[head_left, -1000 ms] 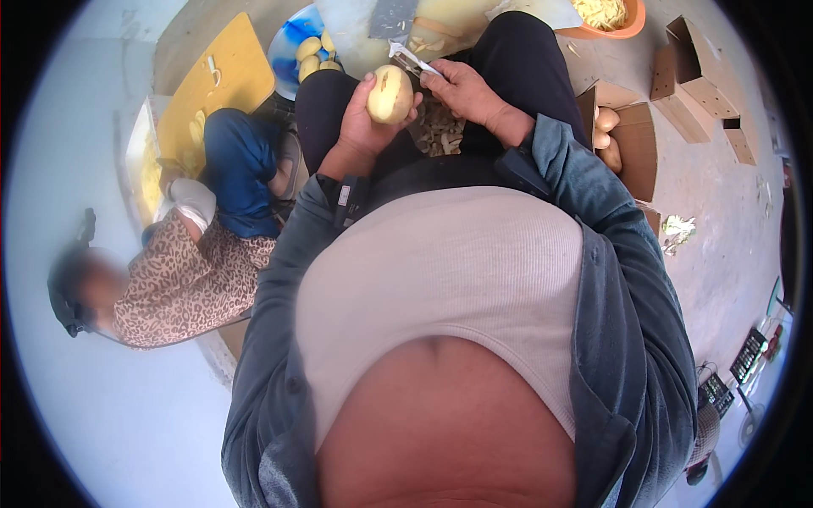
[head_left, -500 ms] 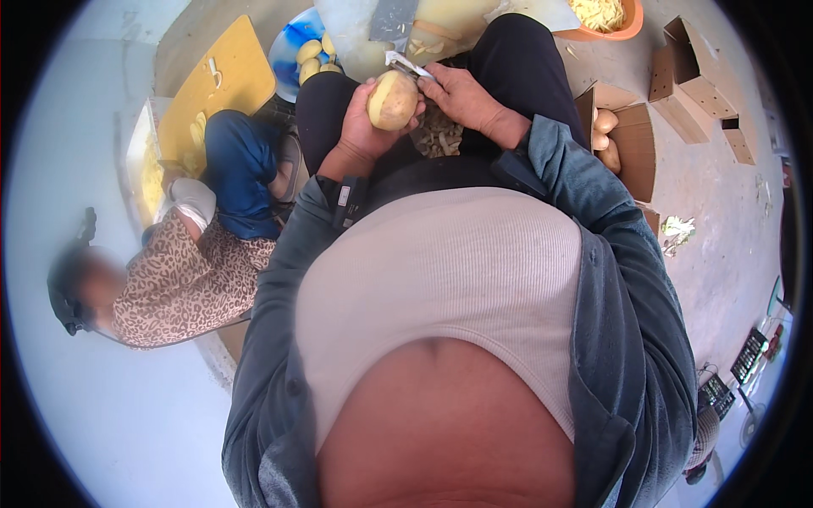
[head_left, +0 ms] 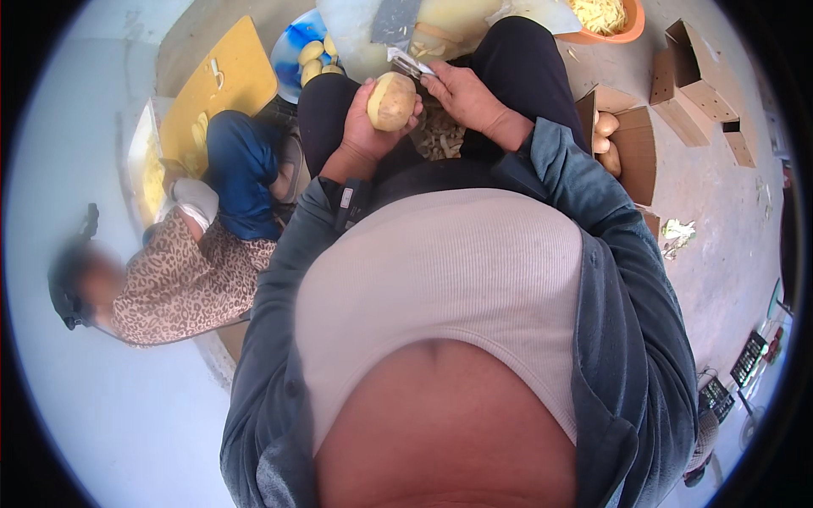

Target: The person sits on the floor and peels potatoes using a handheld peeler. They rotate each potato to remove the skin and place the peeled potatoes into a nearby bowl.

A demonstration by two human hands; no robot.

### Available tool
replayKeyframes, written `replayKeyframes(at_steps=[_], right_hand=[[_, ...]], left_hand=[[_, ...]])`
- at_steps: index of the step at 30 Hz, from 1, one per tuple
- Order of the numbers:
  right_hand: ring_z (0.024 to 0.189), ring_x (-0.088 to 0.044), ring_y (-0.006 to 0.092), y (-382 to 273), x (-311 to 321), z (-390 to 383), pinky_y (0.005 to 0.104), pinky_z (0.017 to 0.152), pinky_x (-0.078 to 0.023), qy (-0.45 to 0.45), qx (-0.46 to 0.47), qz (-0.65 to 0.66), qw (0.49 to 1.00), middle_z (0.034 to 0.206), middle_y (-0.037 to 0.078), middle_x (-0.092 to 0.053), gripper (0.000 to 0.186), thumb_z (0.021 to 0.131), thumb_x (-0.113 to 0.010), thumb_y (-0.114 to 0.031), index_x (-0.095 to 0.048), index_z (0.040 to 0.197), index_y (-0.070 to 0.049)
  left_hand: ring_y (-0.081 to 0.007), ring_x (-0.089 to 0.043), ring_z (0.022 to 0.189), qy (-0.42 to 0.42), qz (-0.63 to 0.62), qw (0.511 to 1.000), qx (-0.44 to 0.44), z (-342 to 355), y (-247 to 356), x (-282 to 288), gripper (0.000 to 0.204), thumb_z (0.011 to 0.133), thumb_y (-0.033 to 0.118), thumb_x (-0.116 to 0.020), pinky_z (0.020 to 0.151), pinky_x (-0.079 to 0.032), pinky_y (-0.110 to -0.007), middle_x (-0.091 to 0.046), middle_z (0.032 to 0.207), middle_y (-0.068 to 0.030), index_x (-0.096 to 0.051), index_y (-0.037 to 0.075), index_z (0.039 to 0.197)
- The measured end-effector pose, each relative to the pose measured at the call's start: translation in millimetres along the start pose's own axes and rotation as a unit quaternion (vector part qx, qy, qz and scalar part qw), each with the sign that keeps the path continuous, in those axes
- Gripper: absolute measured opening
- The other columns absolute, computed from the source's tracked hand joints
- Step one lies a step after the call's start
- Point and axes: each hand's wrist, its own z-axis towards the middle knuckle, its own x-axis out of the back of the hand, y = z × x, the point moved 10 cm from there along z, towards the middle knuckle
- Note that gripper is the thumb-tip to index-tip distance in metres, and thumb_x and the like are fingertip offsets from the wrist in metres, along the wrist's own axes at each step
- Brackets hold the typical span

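1. The potato point(head_left: 395, 103) sits in the left hand point(head_left: 361, 127), raised above the gap between the two thighs and nearer the left one; its left side is pale and peeled, its right side bears brownish skin.
2. The left hand curls around the potato's left side and underside, fingertips showing at the right edge, so the upper face lies exposed.
3. The right hand point(head_left: 464, 95) closes on the handle of a peeler point(head_left: 410, 64), whose head points up and left, just beyond the potato's top edge; whether the blade touches cannot be told.
4. A narrow space separates the hands; below it, peelings point(head_left: 442, 135) lie between the thighs, which bound sideways room.
5. Ahead, beyond the knees, a pale sheet point(head_left: 351, 34) carries a grey flat piece point(head_left: 394, 21).
6. Beyond the left knee, a blue bowl point(head_left: 284, 52) holds peeled potatoes close to its right rim.
7. Past the right knee stands an orange bowl point(head_left: 633, 27) of pale shreds; nearer, an open cardboard box point(head_left: 637, 151) holds whole potatoes along its left wall.
8. Floor point(head_left: 720, 216) stretches outward right of that box; at left, a co-worker point(head_left: 190, 279) sits beside a yellow board point(head_left: 229, 80).
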Motion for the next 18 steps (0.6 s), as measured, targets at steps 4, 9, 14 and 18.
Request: replayKeyframes(at_steps=[4, 9, 14, 18], right_hand=[[0.081, -0.059, 0.0440, 5, -5, 0, 0.0472, 0.068, -0.047, 0.010, 0.018, -0.036, 0.999, 0.081, 0.025, -0.060, 0.026, 0.096, -0.048, -0.025, -0.051, 0.097, 0.000], [0.082, -0.060, 0.0425, -2, -12, -1, 0.0466, 0.070, -0.048, -0.029, 0.007, -0.010, 0.999, 0.081, 0.023, -0.063, 0.027, 0.096, -0.047, -0.026, -0.051, 0.093, 0.001], [0.081, -0.061, 0.0416, -13, -17, -4, 0.0448, 0.071, -0.049, -0.049, 0.031, 0.034, 0.998, 0.081, 0.022, -0.064, 0.027, 0.096, -0.047, -0.025, -0.052, 0.093, 0.001], [0.081, -0.060, 0.0422, -6, -2, -1, 0.0459, 0.070, -0.049, -0.004, -0.019, -0.009, 1.000, 0.081, 0.022, -0.063, 0.027, 0.096, -0.048, -0.026, -0.052, 0.093, 0.000]], left_hand=[[-0.0322, -0.059, 0.088, 0.013, 0.017, 1.000, 0.012, -4, -2, -4, 0.055, 0.093, 0.050, -0.036, 0.073, -0.047, -0.039, -0.061, 0.103, -0.0202, -0.053, 0.004, 0.117], [-0.0312, -0.059, 0.089, -0.006, 0.003, 1.000, -0.002, -3, 1, -4, 0.054, 0.093, 0.049, -0.037, 0.072, -0.048, -0.037, -0.061, 0.106, -0.0176, -0.054, 0.004, 0.118], [-0.0309, -0.059, 0.090, -0.005, -0.021, 1.000, -0.012, -1, 2, 1, 0.052, 0.093, 0.047, -0.038, 0.072, -0.048, -0.037, -0.060, 0.107, -0.0163, -0.054, 0.004, 0.118], [-0.0306, -0.059, 0.089, 0.012, -0.001, 1.000, -0.014, -3, 3, 0, 0.053, 0.093, 0.047, -0.037, 0.072, -0.048, -0.036, -0.060, 0.107, -0.0180, -0.053, 0.003, 0.120]])
